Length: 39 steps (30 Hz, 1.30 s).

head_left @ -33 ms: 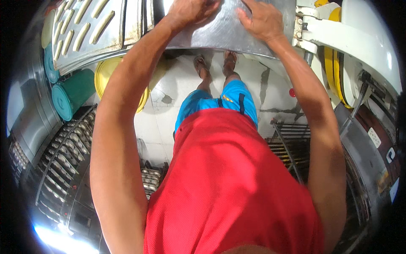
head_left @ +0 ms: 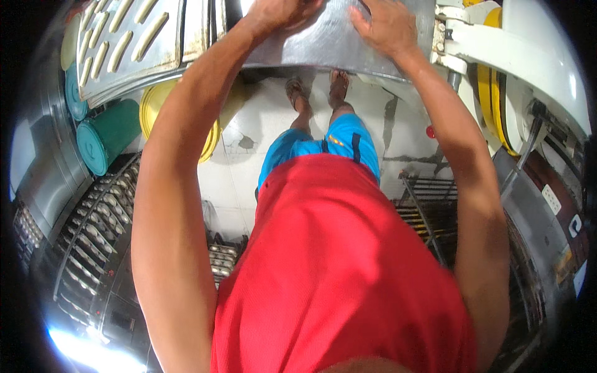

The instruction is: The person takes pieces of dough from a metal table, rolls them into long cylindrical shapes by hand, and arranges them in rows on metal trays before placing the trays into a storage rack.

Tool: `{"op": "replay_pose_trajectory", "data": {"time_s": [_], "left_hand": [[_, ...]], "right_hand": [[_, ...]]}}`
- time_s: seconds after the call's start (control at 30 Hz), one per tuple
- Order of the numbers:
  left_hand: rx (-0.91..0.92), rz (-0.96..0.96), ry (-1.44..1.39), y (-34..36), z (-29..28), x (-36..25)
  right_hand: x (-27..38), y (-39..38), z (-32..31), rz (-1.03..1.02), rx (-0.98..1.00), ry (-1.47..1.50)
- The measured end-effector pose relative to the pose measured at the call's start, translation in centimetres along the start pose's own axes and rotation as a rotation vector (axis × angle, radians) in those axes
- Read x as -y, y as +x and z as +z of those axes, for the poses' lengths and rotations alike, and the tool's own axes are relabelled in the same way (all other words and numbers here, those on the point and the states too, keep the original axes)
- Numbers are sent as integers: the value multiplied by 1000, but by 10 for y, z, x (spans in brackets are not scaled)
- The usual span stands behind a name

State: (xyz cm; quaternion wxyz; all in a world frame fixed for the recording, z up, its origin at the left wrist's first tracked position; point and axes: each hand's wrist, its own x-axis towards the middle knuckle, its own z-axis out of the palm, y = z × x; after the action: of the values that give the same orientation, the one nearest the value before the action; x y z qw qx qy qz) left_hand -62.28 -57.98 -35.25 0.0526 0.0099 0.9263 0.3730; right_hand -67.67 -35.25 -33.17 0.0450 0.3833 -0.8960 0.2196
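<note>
My left hand (head_left: 285,11) is over the shiny metal worktop (head_left: 323,43) at the top edge of the view. Its fingers point right, partly cut off and blurred, and whatever may be under them is hidden. Opposite it, my right hand (head_left: 390,28) is low over the same worktop, thumb spread away from the other fingers; no held thing shows. Left of my hands lies a metal baking tray (head_left: 163,53) bearing several long pale dough strips (head_left: 120,51) in slanting rows.
White machinery with an arm (head_left: 497,46) and a yellow wheel (head_left: 488,105) stands at the right. Below the tray are a yellow bucket (head_left: 148,112) and a green lidded bin (head_left: 106,140). Dark metal racks (head_left: 87,248) flank me on the pale tiled floor (head_left: 236,180).
Both hands have shifted very slightly over the worktop. The dough strips and tray stay where they were.
</note>
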Motion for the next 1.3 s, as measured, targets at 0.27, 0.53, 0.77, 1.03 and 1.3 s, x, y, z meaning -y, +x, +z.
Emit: {"op": "replay_pose_trajectory", "data": {"time_s": [0.27,0.53,0.77,1.03,1.3], "left_hand": [[-316,300,536,-55,-13,-24],[-90,46,55,-18,-6,-13],[-93,16,-15,-59,-17,-38],[-34,210,255,-32,-7,1],[-297,159,510,-60,5,-22]], "right_hand": [[8,-41,-13,-99,-45,-79],[4,-5,-4,210,214,-5],[12,-31,-11,2,33,-70],[5,-19,-7,-5,51,46],[18,-57,-11,-7,41,-77]]}}
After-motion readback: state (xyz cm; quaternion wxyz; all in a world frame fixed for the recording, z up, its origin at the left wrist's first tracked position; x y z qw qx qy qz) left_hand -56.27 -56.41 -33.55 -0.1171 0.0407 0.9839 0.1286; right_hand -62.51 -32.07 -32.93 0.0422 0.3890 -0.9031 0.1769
